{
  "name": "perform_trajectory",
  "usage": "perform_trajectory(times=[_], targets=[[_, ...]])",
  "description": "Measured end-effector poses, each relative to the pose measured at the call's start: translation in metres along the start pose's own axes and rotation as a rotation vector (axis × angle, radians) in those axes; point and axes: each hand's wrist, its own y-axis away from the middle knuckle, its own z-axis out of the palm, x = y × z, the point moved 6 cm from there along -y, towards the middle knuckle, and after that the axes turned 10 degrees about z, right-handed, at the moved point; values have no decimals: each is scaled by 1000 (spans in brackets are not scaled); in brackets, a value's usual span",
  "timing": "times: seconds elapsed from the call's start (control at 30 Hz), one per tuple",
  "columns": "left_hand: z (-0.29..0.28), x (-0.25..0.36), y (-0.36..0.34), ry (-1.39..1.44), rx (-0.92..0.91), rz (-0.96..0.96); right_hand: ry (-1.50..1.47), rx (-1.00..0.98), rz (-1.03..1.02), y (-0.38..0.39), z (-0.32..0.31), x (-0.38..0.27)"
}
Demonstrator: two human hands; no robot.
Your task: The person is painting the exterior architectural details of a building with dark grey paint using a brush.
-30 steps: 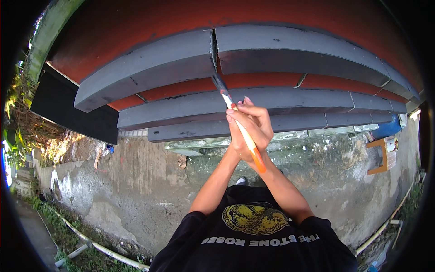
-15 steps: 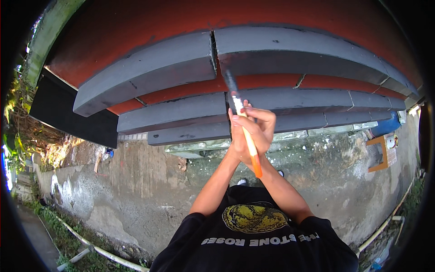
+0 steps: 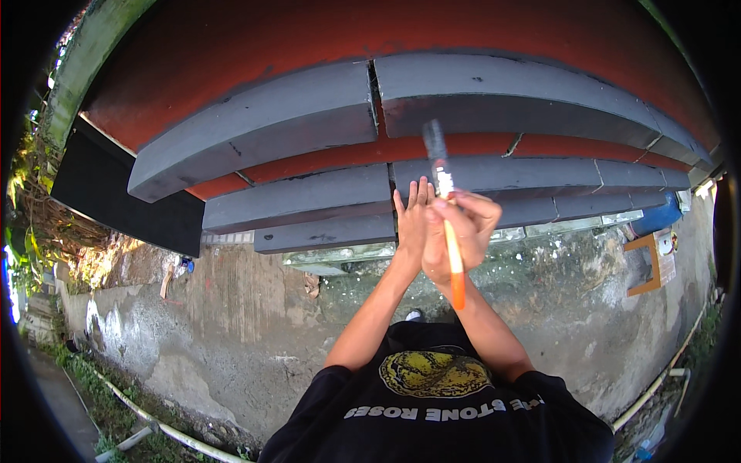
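One paintbrush [image 3: 453,251] is clamped in the right hand's [image 3: 475,230] fingers, before grey ledges [image 3: 540,176]; left hand's [image 3: 413,224] fingers are spread. Red strip [image 3: 478,144] could be smeared if the pinch is loosened.

Paintbrush [image 3: 454,255]: in the right hand [image 3: 468,231], bristles pointing away from the person, in front of the ledges [image 3: 301,191]. Left hand [image 3: 413,220]: just left of the right hand. Ledges: three rows, one below another, ahead of the person, along the wall [image 3: 309,38]. Panel [image 3: 127,189]: left of the ledges. Barrel [image 3: 658,217]: by the ledges' right end. Pipe [image 3: 181,437]: rear left, along the ground's [image 3: 231,332] edge.
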Motion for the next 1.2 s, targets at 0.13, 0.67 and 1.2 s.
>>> perform_trajectory(times=[0.13, 0.67, 1.2], targets=[[-1, 16, -14, -643, -221, -37, 266, 53, 111, -48, -14, -3], [2, 13, -13, -697, -214, -47, 235, -28, 91, -59, -4, -27], [-5, 44, -20, -589, -283, -79, 134, -73, -53, -42, 33, -20]])
